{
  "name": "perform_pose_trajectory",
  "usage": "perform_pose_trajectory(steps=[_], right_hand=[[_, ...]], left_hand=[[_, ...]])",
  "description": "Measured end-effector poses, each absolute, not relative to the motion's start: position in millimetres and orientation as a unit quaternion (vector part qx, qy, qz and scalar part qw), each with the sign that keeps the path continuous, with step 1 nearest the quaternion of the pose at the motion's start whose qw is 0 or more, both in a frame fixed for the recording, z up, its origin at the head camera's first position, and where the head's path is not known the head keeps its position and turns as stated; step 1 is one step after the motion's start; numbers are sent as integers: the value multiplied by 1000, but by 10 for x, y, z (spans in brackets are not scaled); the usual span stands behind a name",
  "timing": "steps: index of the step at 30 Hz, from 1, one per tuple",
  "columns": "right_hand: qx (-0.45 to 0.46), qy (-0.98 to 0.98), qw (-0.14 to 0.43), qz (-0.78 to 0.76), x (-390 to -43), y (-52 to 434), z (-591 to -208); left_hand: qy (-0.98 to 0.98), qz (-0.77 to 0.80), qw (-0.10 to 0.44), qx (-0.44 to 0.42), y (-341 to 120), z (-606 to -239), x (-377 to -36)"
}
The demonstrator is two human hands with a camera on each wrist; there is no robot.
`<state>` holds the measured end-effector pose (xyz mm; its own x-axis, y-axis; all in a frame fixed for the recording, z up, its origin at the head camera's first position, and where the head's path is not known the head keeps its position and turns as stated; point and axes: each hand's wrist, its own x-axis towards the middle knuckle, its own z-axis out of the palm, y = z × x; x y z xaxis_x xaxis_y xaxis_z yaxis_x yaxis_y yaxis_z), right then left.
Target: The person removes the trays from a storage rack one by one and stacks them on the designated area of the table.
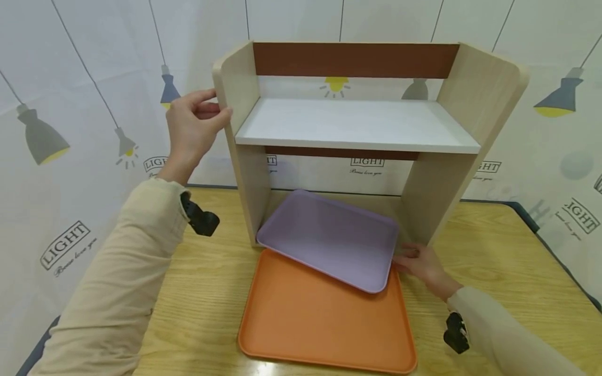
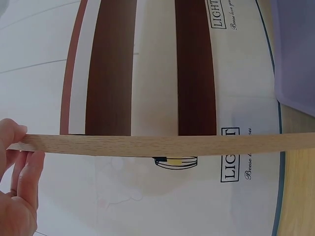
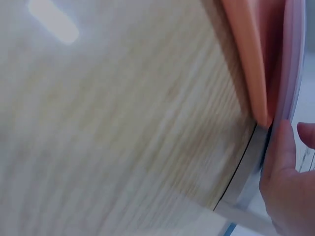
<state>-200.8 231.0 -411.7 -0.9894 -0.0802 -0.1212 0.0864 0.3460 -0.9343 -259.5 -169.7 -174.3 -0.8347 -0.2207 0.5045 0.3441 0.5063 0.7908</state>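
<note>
My left hand grips the upper front edge of the side panel on the shelf's left, thumb and fingers on either side of the wood in the left wrist view. At the right end of a purple tray is my right hand, pinching its rim. The right wrist view has those fingers against the purple rim. The tray lies askew, its back part inside the shelf's lower bay and its front corner over an orange tray. The orange tray lies in front of the shelf on the table.
The two-tier desk shelf has a white middle board and brown back strips. It stands near the back of the wooden table. Behind hangs a white cloth printed with lamps. A black wrist camera sits on each sleeve.
</note>
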Motion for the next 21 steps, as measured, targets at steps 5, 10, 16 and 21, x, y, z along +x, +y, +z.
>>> perform_pose_trajectory(steps=[5,10,16,21], right_hand=[[14,812,63,-581,-2109,2347,-4154],[23,792,45,-609,-2158,2301,-4197],[21,804,38,-593,-2186,2258,-4226],[13,808,39,-587,-2145,2241,-4233]], left_hand=[[-822,-491,287,-36,-1697,-1744,-2599],[-821,-491,288,-38,-1694,-1747,-2609],[-822,-489,288,-38,-1691,-1749,-2609],[-825,-484,288,-40,-1701,-1743,-2601]])
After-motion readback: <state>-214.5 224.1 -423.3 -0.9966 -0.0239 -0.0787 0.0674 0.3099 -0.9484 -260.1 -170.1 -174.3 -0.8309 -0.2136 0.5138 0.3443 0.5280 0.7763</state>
